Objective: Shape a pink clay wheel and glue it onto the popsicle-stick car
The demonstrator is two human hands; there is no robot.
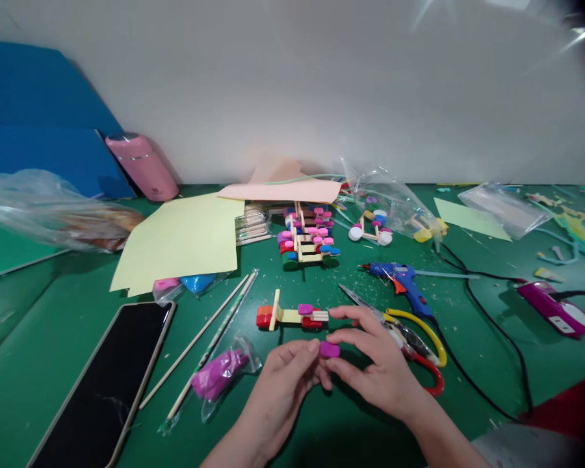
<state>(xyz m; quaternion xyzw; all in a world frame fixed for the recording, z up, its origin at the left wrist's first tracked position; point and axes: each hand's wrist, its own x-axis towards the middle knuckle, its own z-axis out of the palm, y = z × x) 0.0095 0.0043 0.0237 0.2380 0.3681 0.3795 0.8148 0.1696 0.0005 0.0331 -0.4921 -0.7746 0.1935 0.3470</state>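
A small purple piece [329,350] is between my two hands, above the green table. My left hand [292,380] pinches its left end between thumb and fingers. Around its right side, my right hand [373,361] has its fingers curved and spread, with thumb and fingertips close to the piece. Just beyond my hands lies a small stick model [288,316] with a red-orange left end, a light crossbar and a purple piece on top. A bag of purple clay [220,374] lies left of my left hand.
Scissors [409,338] and a blue glue gun [402,281] lie right, with cables beyond. Finished models [307,240] stand at the back centre. Left are two long sticks [199,338], a phone [110,383], yellow paper [185,240] and a pink bottle [143,168].
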